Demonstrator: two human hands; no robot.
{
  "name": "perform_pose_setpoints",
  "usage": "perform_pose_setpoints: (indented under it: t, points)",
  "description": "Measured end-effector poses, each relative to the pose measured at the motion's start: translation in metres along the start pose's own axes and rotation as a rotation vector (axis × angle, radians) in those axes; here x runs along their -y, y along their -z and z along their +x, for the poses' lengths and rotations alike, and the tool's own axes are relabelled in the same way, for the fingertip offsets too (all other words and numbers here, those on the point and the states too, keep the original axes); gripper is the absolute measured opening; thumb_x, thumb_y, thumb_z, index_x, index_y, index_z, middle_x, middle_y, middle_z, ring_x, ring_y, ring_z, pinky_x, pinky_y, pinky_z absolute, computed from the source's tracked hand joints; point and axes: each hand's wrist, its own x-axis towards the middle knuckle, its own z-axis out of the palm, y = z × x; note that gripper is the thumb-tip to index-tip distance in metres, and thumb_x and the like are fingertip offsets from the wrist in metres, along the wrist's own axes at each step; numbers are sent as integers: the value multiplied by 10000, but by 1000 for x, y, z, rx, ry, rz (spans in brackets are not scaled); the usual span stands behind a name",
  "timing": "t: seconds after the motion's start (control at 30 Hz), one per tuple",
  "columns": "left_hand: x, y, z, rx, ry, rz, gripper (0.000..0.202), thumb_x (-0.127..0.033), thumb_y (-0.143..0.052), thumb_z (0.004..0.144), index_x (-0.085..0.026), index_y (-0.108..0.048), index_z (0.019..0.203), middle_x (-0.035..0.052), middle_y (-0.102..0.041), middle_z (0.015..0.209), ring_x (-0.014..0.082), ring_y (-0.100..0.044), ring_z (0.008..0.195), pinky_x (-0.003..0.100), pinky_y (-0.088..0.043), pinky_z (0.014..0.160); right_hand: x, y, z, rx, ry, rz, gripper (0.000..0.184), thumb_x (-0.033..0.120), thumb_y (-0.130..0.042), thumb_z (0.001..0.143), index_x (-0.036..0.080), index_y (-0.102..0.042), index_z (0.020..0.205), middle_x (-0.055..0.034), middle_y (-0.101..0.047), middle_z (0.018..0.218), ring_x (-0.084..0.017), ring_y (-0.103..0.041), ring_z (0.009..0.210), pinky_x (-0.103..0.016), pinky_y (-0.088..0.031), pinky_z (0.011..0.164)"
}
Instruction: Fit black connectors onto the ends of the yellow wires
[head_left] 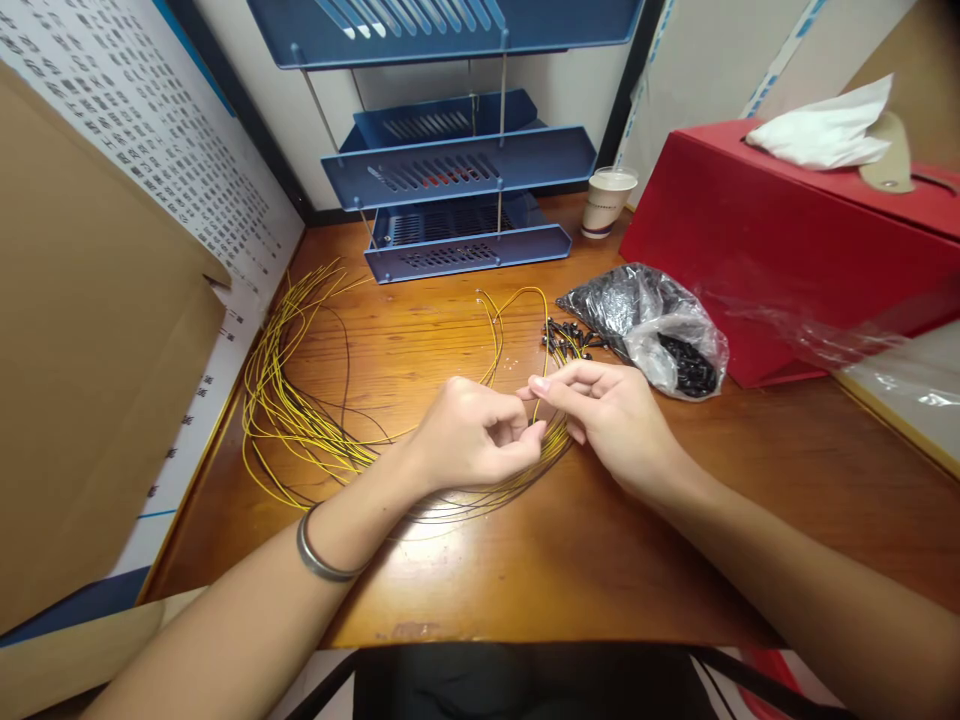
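Note:
My left hand (pixel 472 437) is curled in a pinch over the middle of the wooden desk (pixel 600 560), its fingertips meeting those of my right hand (pixel 600 405). Both pinch something thin where the yellow and black wires (pixel 300 420) pass under them; I cannot make out exactly which strand. The wires loop in a big bundle to the left and arc up behind the hands. A cluster of small black connectors (pixel 564 338) lies just behind my right hand. A metal bangle sits on my left wrist.
A clear plastic bag of black parts (pixel 649 320) lies right of the connectors. A red tissue box (pixel 787 240) stands at the right, a paper cup (pixel 606 200) and blue stacked trays (pixel 457 200) at the back. Cardboard (pixel 90 350) leans at the left.

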Motion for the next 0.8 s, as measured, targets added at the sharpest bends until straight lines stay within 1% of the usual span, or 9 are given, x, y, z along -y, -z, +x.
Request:
perform_pose_setpoints:
  t: [0.07, 0.17, 0.33, 0.4, 0.5, 0.57, 0.6, 0.7, 0.8]
  points:
    - [0, 0, 0, 5, 4, -8, 347, -166, -618, 822, -150, -506, 494, -49, -479, 409, 38, -389, 359, 172, -287, 396, -1, 1, 1, -27, 13, 9, 268, 395, -794, 763, 155, -716, 676, -60, -728, 725, -69, -378, 441, -252, -247, 425]
    - [1, 1, 1, 3, -3, -12, 338, -166, -626, 818, -148, -506, 502, -48, -491, 413, 34, -401, 358, 162, -287, 397, -1, 3, 2, -71, 42, 28, 280, 412, -781, 790, 159, -702, 700, -84, -761, 848, -61, -370, 438, -250, -254, 419]
    - [1, 2, 1, 20, -12, -20, 340, -170, -617, 818, -154, -496, 500, -45, -494, 418, 40, -412, 368, 164, -296, 403, 0, 7, 4, -185, 57, 71, 288, 450, -768, 811, 172, -702, 782, -42, -689, 717, -68, -324, 431, -252, -210, 398]
    - [2, 2, 0, 19, -13, -17, 338, -173, -616, 818, -156, -500, 500, -43, -497, 418, 44, -410, 369, 170, -296, 404, -1, 9, 6, -190, 48, 89, 308, 472, -760, 817, 173, -689, 793, -30, -662, 696, -68, -318, 429, -249, -218, 391]
    - [2, 1, -1, 13, -29, -13, 332, -171, -617, 810, -157, -504, 498, -43, -495, 414, 47, -410, 370, 178, -302, 411, -2, 9, 6, -88, 31, 56, 400, 528, -730, 833, 179, -597, 690, 15, -557, 581, -64, -302, 424, -243, -211, 398]
    - [3, 0, -2, 9, -40, -4, 327, -164, -622, 802, -156, -504, 497, -45, -491, 413, 48, -410, 372, 182, -303, 417, -1, 8, 3, 7, 45, -38, 460, 549, -717, 837, 178, -540, 629, 44, -439, 507, -67, -291, 443, -247, -192, 425]
    - [3, 0, -2, 2, -45, 0, 327, -159, -626, 797, -155, -500, 495, -48, -487, 412, 47, -405, 371, 183, -298, 417, -1, 7, 1, 49, 61, -89, 465, 543, -714, 840, 174, -537, 618, 44, -420, 503, -70, -297, 459, -251, -193, 441]
    - [3, 1, -1, -25, -52, 11, 334, -155, -634, 796, -154, -490, 495, -55, -476, 408, 41, -393, 367, 182, -282, 413, 0, 5, -5, 145, 101, -176, 389, 472, -692, 865, 160, -593, 655, 16, -495, 561, -87, -355, 504, -262, -236, 481]
    - [1, 2, 0, -19, -51, 14, 332, -167, -623, 812, -157, -497, 505, -54, -483, 408, 40, -401, 363, 175, -283, 410, 0, 3, -8, 124, 134, -191, 325, 397, -650, 896, 167, -591, 675, 9, -519, 587, -102, -401, 533, -269, -281, 511]
